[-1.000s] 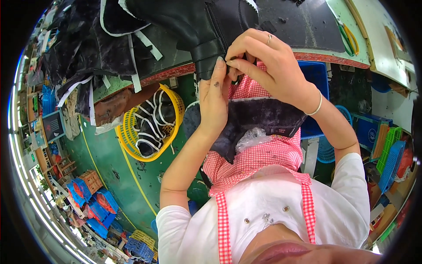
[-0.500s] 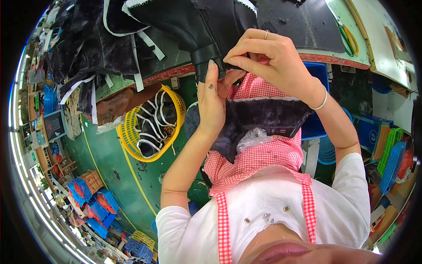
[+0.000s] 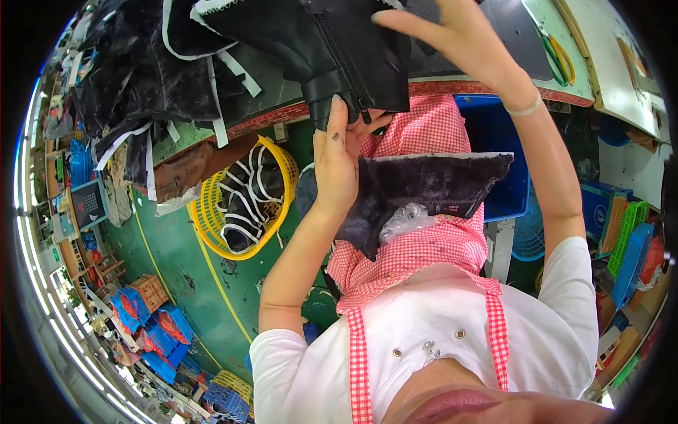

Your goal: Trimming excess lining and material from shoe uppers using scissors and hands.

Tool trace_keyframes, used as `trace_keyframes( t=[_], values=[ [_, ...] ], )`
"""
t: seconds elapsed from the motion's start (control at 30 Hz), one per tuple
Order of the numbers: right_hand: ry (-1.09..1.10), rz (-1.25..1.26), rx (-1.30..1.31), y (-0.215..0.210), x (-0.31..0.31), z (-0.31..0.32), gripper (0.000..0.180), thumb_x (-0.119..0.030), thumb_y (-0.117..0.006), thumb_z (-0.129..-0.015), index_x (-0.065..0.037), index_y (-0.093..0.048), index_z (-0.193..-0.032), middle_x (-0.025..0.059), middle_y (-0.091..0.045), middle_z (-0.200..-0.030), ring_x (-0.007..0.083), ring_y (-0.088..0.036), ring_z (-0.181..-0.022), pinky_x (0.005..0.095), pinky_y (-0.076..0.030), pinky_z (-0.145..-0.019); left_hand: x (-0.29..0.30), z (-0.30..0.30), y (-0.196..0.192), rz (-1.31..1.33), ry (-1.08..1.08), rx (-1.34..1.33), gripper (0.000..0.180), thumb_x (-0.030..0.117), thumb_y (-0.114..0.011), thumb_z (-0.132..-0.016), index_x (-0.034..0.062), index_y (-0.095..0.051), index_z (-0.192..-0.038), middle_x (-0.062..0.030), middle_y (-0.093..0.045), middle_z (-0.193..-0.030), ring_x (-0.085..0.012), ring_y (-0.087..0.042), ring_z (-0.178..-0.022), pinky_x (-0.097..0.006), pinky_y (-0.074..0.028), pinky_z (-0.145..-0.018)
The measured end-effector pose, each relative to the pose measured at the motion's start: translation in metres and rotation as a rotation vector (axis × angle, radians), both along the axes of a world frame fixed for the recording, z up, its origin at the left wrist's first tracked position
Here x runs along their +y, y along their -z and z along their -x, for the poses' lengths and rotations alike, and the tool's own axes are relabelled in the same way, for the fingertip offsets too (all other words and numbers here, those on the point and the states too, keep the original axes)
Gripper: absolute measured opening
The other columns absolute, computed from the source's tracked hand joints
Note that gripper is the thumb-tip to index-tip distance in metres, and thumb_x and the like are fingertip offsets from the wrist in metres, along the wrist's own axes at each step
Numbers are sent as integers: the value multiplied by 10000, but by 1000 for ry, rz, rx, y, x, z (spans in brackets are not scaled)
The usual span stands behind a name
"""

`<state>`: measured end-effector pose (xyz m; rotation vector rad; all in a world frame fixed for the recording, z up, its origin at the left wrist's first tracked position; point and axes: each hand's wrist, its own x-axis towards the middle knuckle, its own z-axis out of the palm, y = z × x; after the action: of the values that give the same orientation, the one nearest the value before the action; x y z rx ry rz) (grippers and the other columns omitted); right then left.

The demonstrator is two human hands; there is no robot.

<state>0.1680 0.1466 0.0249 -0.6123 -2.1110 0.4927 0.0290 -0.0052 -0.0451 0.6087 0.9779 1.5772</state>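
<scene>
A black boot upper (image 3: 282, 32) with white fleece edging lies over the near edge of the workbench. A black zipper (image 3: 339, 60) runs down its side. My left hand (image 3: 337, 159) grips the strap-like lower end of the upper, thumb on top and fingers underneath. My right hand (image 3: 470, 42) is at the top edge of the view beside the upper, its thumb stretched out toward the fleece edge. Its other fingers are partly cut off, and nothing shows in it. Across my lap lies a dark fleece-lined piece (image 3: 438, 184) with crumpled clear plastic (image 3: 406, 222) on it.
Dark fleece pieces (image 3: 141, 85) with white strips are heaped on the bench at left. Scissors (image 3: 558, 60) with yellow and green handles lie at right. A yellow basket (image 3: 293, 169) holding black-and-white pieces stands on the floor. A blue bin (image 3: 505, 201) is right of my lap.
My right hand has left the zipper's lower end and moved up and away, its thumb spreading apart. The right side of the upper now hangs flatter. My left hand keeps its grip.
</scene>
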Motion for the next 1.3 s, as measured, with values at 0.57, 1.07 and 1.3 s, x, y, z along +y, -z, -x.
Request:
trace_keyframes(
  t=[0.57,1.07,1.3],
  values=[
    [-396,901,288,-14,24,26,215,-184,-691,-875,24,-640,-890,69,-630,-693,106,-571,-639,254,-474,-624,-8,0,7,3,28,1,407,328,-422,-1025,-13,-550,-1205,-131,-655,-1118,-231,-645,-1020,-421,-514,-927],
    [-257,534,-66,-39,3,18,200,-99,-757,-790,34,-622,-852,27,-608,-675,70,-526,-624,222,-444,-586,-17,12,2,119,204,110,497,375,-399,-1026,-60,-569,-1195,-144,-672,-1087,-219,-657,-992,-355,-513,-898],
    [-170,399,-95,-13,-5,9,205,-92,-763,-788,-37,-567,-808,-41,-499,-685,20,-450,-623,199,-399,-567,-29,33,-47,266,657,461,530,377,-400,-1026,-63,-683,-937,-173,-704,-955,-222,-683,-876,-318,-519,-802]
  ],
)
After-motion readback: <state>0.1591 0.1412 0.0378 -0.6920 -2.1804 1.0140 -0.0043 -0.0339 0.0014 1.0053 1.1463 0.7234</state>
